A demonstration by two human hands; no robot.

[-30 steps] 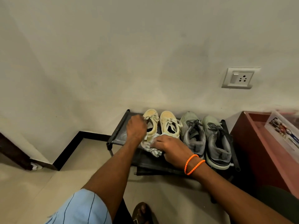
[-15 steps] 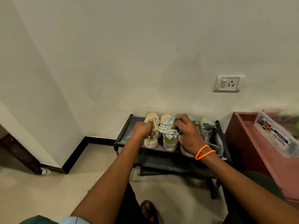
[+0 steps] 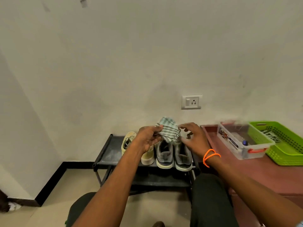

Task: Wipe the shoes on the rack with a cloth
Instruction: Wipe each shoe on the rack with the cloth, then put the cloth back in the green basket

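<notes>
Cloth (image 3: pixel 168 129) in left hand (image 3: pixel 147 139), seemingly.

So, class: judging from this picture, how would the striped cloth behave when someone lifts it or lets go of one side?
The striped cloth looks floppy: it bunches and folds where the left hand pinches it. It is probably light, since fingertips alone hold it up. Let go, it would likely drape onto the grey shoes.

Both forearms are extending forward and converging. The left hand (image 3: pixel 147 138) is pinching the striped cloth (image 3: pixel 168 129) between thumb and fingertips. The right hand (image 3: pixel 194 139) is hovering just beside it, fingers loosely spread, contact unclear.
</notes>
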